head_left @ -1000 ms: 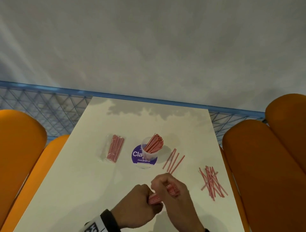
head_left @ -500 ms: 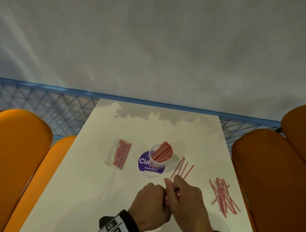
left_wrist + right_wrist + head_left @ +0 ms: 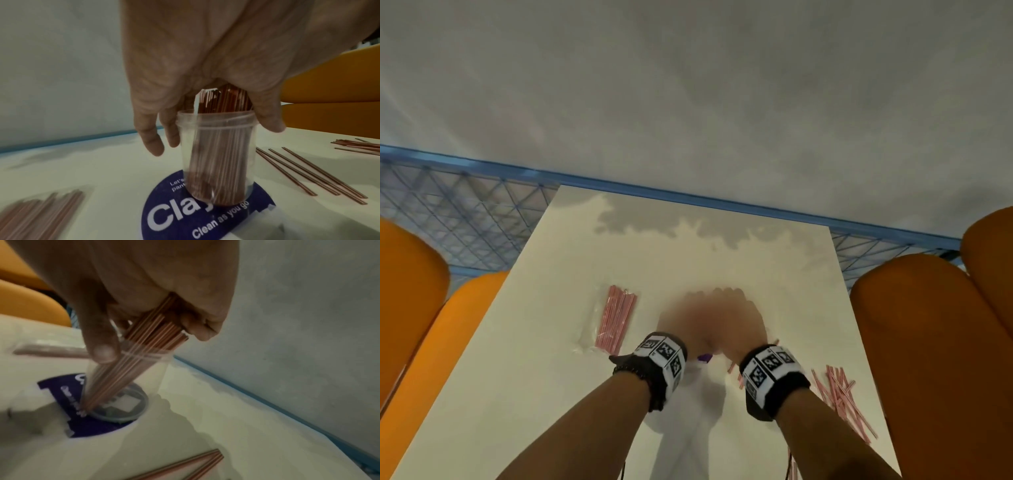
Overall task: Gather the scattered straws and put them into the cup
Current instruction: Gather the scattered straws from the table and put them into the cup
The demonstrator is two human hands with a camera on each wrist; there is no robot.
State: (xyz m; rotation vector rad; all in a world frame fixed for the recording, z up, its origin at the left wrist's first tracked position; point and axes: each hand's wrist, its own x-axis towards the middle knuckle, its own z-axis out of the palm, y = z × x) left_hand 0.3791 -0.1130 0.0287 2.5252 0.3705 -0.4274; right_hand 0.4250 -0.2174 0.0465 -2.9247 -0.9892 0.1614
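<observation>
Far left, rounded orange seats (image 3: 410,291) with a smooth matte skin flank the glossy cream table (image 3: 524,394). On its left part lies a clear crinkled packet (image 3: 616,318) of thin pink straws, flat and parallel. At the middle both hands meet over the cup (image 3: 216,155), a clear, straight-walled plastic cylinder with a thickened rim, standing upright on a round dark-blue sticker (image 3: 164,216) with white lettering. The left hand (image 3: 205,61) comes down over the cup's mouth, fingers spread and draped past the rim on both sides, touching the tops of the bundle (image 3: 222,100) of slim copper-pink straws that stands in the cup. The right hand (image 3: 144,288) pinches the upper ends of that bundle (image 3: 156,327) between thumb and curled fingers; the straws fan down through the rim to the cup's floor. Just right of the cup three loose straws (image 3: 308,172) lie side by side on the table. Further right a crossed heap (image 3: 839,394) of straws lies near the table's edge, beside more orange seats (image 3: 935,359)
</observation>
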